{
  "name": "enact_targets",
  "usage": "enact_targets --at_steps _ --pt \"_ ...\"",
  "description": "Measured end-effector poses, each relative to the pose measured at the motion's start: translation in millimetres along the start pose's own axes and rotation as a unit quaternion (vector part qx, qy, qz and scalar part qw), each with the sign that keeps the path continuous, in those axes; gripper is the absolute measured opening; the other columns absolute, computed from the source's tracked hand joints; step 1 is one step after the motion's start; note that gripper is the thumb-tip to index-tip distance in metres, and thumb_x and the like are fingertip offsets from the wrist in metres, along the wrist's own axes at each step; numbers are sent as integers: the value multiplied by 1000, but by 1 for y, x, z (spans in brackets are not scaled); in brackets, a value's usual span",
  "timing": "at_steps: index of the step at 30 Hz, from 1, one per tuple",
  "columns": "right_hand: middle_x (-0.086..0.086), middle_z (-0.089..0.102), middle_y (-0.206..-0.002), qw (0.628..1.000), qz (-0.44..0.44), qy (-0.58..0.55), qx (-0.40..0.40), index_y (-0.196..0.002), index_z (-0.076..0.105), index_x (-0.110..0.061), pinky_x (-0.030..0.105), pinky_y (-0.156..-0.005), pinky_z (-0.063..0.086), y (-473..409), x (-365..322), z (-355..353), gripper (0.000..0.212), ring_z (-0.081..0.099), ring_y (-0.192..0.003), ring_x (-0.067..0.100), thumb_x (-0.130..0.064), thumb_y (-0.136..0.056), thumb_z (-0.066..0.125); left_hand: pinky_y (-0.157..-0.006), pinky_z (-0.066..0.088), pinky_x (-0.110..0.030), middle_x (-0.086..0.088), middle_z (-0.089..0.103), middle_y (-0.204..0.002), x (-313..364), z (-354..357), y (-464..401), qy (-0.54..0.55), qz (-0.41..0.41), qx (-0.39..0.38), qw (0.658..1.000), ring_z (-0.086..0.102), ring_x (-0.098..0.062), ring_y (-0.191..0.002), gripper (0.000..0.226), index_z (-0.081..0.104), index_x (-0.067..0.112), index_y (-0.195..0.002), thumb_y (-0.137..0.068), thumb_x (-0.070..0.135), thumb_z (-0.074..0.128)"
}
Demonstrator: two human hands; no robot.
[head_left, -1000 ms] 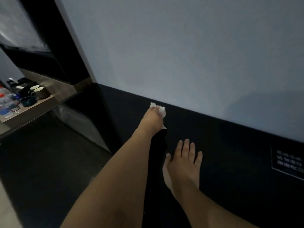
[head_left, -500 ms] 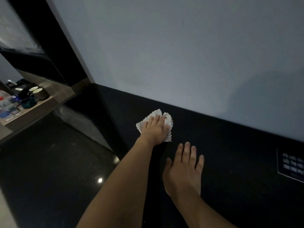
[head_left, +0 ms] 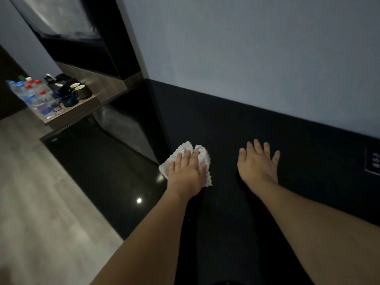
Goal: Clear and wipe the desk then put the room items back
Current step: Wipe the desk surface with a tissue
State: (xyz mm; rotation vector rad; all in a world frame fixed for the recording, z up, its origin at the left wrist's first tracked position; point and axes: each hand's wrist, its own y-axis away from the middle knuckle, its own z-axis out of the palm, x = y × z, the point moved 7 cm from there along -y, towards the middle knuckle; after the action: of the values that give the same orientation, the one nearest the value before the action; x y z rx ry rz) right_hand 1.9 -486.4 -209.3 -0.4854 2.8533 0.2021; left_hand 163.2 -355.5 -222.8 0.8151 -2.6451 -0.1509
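Nearest: two bare forearms reach forward over the dark, glossy black worktop (head_left: 226, 124). Surface bare where visible; a small ceiling-light glint shows on its near left part.

Left hand (head_left: 186, 171) lies palm-down on a white crumpled cloth with a scalloped edge (head_left: 186, 148). Fingers (head_left: 187, 156) straight, slightly spread, pressing the cloth flat to the worktop; no curl round it. Cloth sits near the left edge of the worktop, just beside the dark side panel that drops away there.

Right hand (head_left: 257, 163) rests flat on the worktop, well to the right of the cloth, fingers spread and holding nothing. Reads as a brace.

Further right: a small dark sign with pale lettering (head_left: 373, 161) near the frame edge; text too blurred to read.

Beyond: pale blue-grey wall (head_left: 246, 48) rising from the back of the worktop.

Far left: a lower wooden shelf (head_left: 67, 116) carrying clear plastic water bottles with coloured caps (head_left: 30, 95), dark mugs with pale insides (head_left: 80, 90) and a dark dish.

Judgement: wiping step in hand; desk looks cleared. Next move calls for steady downward pressure while sweeping the cloth across the unwiped stretch toward the right, shifting the bracing hand out of its path. Putting items back not yet begun.
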Motion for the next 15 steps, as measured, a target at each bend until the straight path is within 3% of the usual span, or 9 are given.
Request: enact_targets --at_steps 4,6,8,11,13,15 --pt "-1 18 -161 996 -85 -27 -3 -152 25 -18 41 -122 8 16 -12 -2 55 14 -148 13 -42 -103 17 -120 -6 -43 2 -7 -165 -71 -8 72 34 -116 34 992 -11 -20 -150 59 0 31 -156 -102 52 12" --pt "-1 17 -161 994 -100 -24 -23 -152 25 -17 37 -122 6 26 -11 -2 54 12 -148 12 -41 -104 17 -121 -1 -44 -3 -2 -165 -97 -9 116 48 -166 94 981 -5 -23 -151 59 4 26 -157 -103 49 14" --pt "-2 20 -161 994 -97 -45 -28 -151 28 -16 36 -122 5 36 -3 -4 52 12 -148 12 -37 -105 21 -121 8 -44 -8 9 -164 -117 -8 157 108 -213 179 954 7 -28 -150 57 15 18 -156 -104 40 26" --pt "1 27 -158 996 -62 -64 -7 -148 36 -15 39 -122 7 51 17 -14 47 18 -147 14 -32 -104 30 -114 33 -50 -13 30 -152 -132 -6 177 239 -295 225 897 36 -32 -137 57 29 15 -148 -95 21 50" --pt "3 26 -159 998 -54 -8 6 -148 35 -14 42 -122 8 57 29 -17 49 18 -147 16 -34 -103 30 -110 38 -50 -13 39 -145 -112 -24 163 253 -289 245 890 45 -30 -129 57 35 15 -144 -90 17 52" --pt "4 20 -160 998 -47 34 13 -150 30 -14 44 -122 7 51 39 -22 52 14 -148 19 -37 -103 26 -118 25 -42 -11 35 -151 -76 -47 131 203 -213 277 915 37 -27 -137 59 37 11 -145 -89 12 54"
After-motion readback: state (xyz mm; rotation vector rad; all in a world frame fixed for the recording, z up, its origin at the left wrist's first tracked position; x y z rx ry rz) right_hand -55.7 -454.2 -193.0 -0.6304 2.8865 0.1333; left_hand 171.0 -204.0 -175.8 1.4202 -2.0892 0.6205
